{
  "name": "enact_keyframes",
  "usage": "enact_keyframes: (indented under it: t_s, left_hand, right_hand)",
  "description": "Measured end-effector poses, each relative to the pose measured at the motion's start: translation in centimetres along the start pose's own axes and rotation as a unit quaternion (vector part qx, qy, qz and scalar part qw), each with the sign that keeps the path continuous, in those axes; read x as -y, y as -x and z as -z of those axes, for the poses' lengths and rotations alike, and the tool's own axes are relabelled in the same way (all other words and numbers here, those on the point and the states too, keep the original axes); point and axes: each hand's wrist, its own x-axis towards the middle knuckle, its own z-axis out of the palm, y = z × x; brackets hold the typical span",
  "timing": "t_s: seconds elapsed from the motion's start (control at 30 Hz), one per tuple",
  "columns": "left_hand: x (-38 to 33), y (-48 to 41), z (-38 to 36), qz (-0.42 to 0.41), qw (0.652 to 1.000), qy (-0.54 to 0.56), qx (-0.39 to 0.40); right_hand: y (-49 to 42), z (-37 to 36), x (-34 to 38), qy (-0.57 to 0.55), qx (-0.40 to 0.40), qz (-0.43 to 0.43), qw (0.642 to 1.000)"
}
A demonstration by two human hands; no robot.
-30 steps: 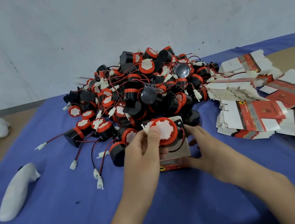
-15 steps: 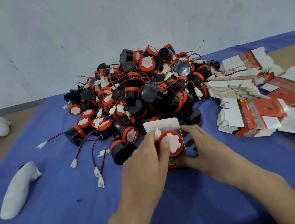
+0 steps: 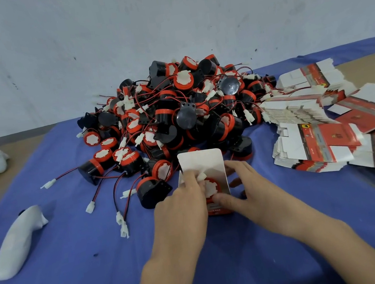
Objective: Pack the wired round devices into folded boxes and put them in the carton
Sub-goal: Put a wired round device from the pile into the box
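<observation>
Resting on the blue-covered surface [image 3: 80,277], a heap of wired round devices [image 3: 184,108] lies at the back; nearer, the right hand [image 3: 248,188] grips the upright open box [image 3: 200,164], inside which the left hand [image 3: 181,205] pinches one red-faced device [image 3: 212,186].

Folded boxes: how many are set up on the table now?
1: the box before the pile; right hand grips it, left hand holds a device in it. Blanks at right lie flat; the pile may hide others.

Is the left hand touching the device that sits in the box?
Touching. The head view shows the left hand with its fingers curled onto the red-and-white top of the device inside the open box, with no gap between them.
</observation>
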Motion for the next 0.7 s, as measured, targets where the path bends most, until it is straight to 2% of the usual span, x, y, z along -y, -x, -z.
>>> enact_keyframes:
  t_s: [0.1, 0.37, 0.5, 0.7]
  left_hand:
    - [0.1, 0.3, -0.5, 0.005, 1.000, 0.012, -0.016]
    - [0.9, 0.1, 1.4, -0.008, 0.996, 0.057, -0.068]
    - [2.0, -0.2, 1.4, -0.073, 0.993, 0.074, -0.059]
    - [2.7, -0.5, 1.1, -0.041, 0.991, 0.113, -0.056]
  right_hand:
    - [-0.4, -0.9, 0.0, -0.078, -0.024, -0.032, 0.996]
    - [-1.0, -2.4, -0.2, -0.067, -0.046, -0.065, 0.995]
    - [-0.8, -2.5, -0.2, -0.069, -0.049, -0.063, 0.994]
    - [-0.7, -2.7, 0.0, -0.062, -0.054, -0.063, 0.995]
